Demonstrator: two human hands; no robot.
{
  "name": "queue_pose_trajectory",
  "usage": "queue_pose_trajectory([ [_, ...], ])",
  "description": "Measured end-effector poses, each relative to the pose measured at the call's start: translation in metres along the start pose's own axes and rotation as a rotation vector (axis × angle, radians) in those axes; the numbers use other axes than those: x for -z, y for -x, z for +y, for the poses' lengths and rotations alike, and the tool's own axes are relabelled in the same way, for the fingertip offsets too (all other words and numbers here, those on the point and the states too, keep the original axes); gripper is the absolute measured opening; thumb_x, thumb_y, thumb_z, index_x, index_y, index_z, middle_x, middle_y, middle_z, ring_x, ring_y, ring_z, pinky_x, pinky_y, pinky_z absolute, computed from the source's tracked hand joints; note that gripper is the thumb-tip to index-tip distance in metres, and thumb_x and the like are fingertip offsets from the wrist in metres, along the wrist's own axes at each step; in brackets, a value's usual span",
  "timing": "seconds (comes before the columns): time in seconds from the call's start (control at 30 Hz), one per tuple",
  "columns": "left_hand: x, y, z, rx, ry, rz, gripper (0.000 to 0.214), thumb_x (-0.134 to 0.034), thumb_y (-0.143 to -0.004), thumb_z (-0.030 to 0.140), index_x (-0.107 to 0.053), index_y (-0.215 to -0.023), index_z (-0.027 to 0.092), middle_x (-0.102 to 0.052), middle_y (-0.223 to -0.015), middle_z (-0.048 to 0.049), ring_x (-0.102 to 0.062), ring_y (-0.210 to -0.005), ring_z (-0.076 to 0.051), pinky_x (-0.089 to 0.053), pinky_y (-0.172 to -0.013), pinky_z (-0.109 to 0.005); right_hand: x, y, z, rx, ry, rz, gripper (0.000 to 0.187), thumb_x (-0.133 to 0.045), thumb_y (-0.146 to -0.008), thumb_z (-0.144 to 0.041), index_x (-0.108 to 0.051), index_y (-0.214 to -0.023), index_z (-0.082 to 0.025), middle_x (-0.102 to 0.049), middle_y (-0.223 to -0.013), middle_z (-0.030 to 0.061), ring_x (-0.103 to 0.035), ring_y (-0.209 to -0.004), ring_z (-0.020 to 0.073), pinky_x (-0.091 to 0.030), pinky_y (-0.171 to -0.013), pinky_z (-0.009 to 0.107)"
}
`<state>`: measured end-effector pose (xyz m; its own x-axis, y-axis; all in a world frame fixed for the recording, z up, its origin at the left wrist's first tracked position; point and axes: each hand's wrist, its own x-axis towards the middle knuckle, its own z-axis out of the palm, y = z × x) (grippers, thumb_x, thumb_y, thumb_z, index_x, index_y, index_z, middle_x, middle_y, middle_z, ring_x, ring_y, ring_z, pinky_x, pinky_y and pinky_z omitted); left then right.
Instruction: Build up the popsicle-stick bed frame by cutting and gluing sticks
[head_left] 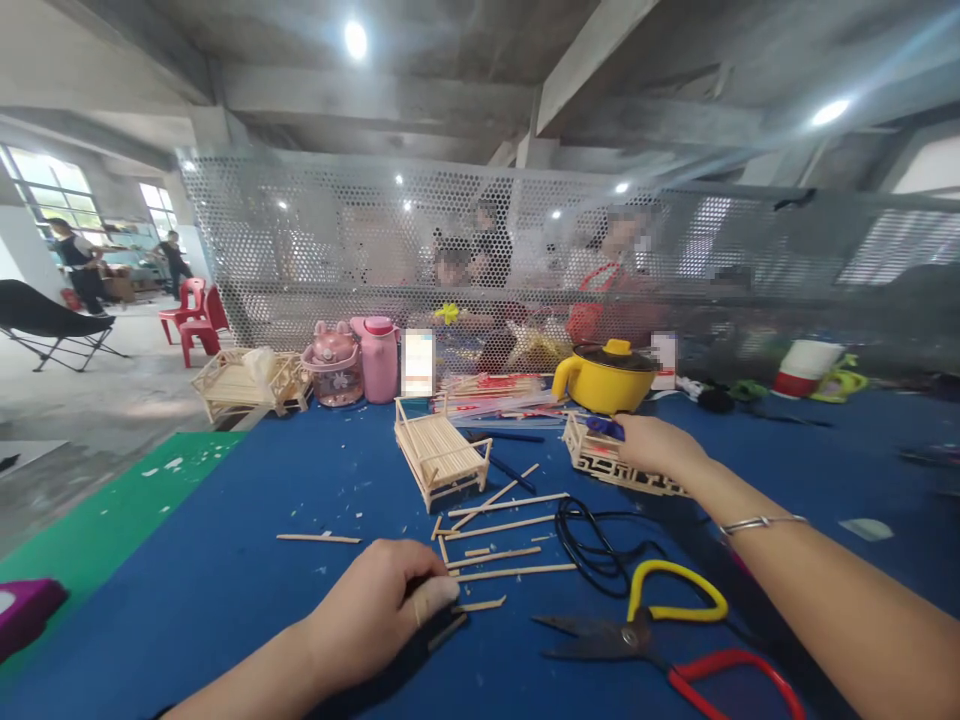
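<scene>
My left hand [390, 605] rests low over the blue table, thumb and fingers pressed together at the end of a thin wooden stick [517, 573]. Several more sticks lie just beyond its fingertips. Farther right, my right hand [652, 445] is closed around a small blue object [606, 428] whose kind I cannot make out. That hand is over a lattice piece built of sticks [589, 460] and partly hides it. Between the hands, toward the back, stands a small bed-like stick model [442, 450].
Scissors with yellow and red handles [634, 640] lie in front, beside a looped black cable [592, 560]. At the back stand another stick model [247, 385], a pink bottle [379, 365], and a yellow pot [611, 385]. Behind a perforated metal screen [315, 230] are people.
</scene>
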<state>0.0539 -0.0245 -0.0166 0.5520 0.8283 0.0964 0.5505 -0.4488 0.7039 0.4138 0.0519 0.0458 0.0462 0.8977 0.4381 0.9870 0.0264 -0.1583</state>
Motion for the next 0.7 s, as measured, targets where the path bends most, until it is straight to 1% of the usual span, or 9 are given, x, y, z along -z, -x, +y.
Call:
queue_pose_trajectory([
  [0.07,0.002,-0.002,-0.004,0.032,0.049,0.103,0.032,-0.043,-0.088,0.036,-0.066,-0.076,0.018,-0.066,-0.070,-0.0008,-0.055,-0.065,-0.014,-0.039,-0.060,-0.022,-0.005,-0.003,0.003,-0.034,0.022,-0.047,0.030,-0.041,-0.082,-0.019,-0.069,-0.082,-0.006,-0.068,-0.078,0.0177,-0.065,-0.071,0.0208,-0.035,-0.058,0.029],
  [0.2,0.014,-0.014,-0.019,0.065,0.080,0.366,0.034,-0.043,-0.088,0.042,-0.065,-0.082,0.017,-0.066,-0.074,-0.0022,-0.057,-0.069,-0.016,-0.043,-0.063,-0.024,-0.011,-0.005,0.004,-0.140,0.017,-0.032,0.041,-0.036,-0.086,-0.028,-0.068,-0.094,-0.004,-0.068,-0.086,0.0232,-0.065,-0.080,0.0289,-0.037,-0.061,0.033],
  [0.3,0.037,-0.041,-0.033,0.154,-0.002,0.576,0.045,-0.036,-0.089,0.049,-0.060,-0.102,0.013,-0.068,-0.083,-0.0073,-0.062,-0.072,-0.019,-0.047,-0.065,-0.028,-0.007,-0.003,0.002,-0.214,-0.027,0.024,0.047,-0.031,-0.087,-0.032,-0.066,-0.100,-0.003,-0.067,-0.084,0.0215,-0.064,-0.082,0.0293,-0.038,-0.062,0.033],
  [0.37,0.059,-0.069,-0.040,0.200,-0.127,0.661,0.054,-0.031,-0.089,0.050,-0.052,-0.116,0.007,-0.067,-0.097,-0.0155,-0.064,-0.082,-0.024,-0.049,-0.072,-0.035,0.000,-0.001,-0.001,-0.257,-0.066,0.085,0.046,-0.031,-0.086,-0.030,-0.063,-0.107,-0.004,-0.066,-0.080,0.0196,-0.064,-0.079,0.0290,-0.038,-0.062,0.033],
  [0.43,0.079,-0.100,-0.042,0.155,-0.195,0.672,0.054,-0.041,-0.086,0.047,-0.048,-0.123,0.008,-0.057,-0.123,-0.0199,-0.056,-0.108,-0.028,-0.043,-0.089,-0.038,0.008,0.001,-0.007,-0.291,-0.122,0.159,0.044,-0.038,-0.083,-0.028,-0.058,-0.115,-0.006,-0.066,-0.080,0.0183,-0.063,-0.076,0.0292,-0.038,-0.061,0.033],
  [0.5,0.095,-0.131,-0.041,0.106,-0.253,0.612,0.048,-0.051,-0.081,0.044,-0.054,-0.118,0.014,-0.055,-0.128,-0.0159,-0.050,-0.119,-0.029,-0.038,-0.097,-0.037,0.013,0.004,-0.019,-0.295,-0.207,0.236,0.046,-0.045,-0.079,-0.027,-0.053,-0.121,-0.010,-0.067,-0.088,0.0172,-0.063,-0.079,0.0286,-0.041,-0.065,0.033],
  [0.6,0.106,-0.165,-0.039,0.111,-0.295,0.486,0.041,-0.060,-0.075,0.042,-0.062,-0.105,0.014,-0.067,-0.110,-0.0140,-0.060,-0.105,-0.028,-0.044,-0.089,-0.033,0.014,0.013,-0.043,-0.233,-0.364,0.299,0.044,-0.050,-0.077,-0.033,-0.054,-0.118,-0.017,-0.068,-0.099,0.0113,-0.062,-0.085,0.0243,-0.044,-0.073,0.031],
  [0.67,0.109,-0.175,-0.039,0.140,-0.318,0.452,0.038,-0.061,-0.074,0.040,-0.063,-0.101,0.013,-0.070,-0.102,-0.0142,-0.064,-0.096,-0.028,-0.047,-0.083,-0.032,0.012,0.022,-0.060,-0.204,-0.539,0.283,0.037,-0.053,-0.075,-0.037,-0.058,-0.107,-0.019,-0.069,-0.091,0.0069,-0.062,-0.082,0.0220,-0.045,-0.073,0.030],
  [0.7,0.109,-0.175,-0.040,0.153,-0.330,0.462,0.039,-0.058,-0.077,0.041,-0.062,-0.103,0.012,-0.069,-0.103,-0.0149,-0.064,-0.097,-0.028,-0.047,-0.083,-0.032,0.010,0.026,-0.066,-0.207,-0.656,0.261,0.034,-0.055,-0.073,-0.039,-0.060,-0.100,-0.019,-0.069,-0.083,0.0050,-0.062,-0.077,0.0212,-0.046,-0.070,0.029],
])
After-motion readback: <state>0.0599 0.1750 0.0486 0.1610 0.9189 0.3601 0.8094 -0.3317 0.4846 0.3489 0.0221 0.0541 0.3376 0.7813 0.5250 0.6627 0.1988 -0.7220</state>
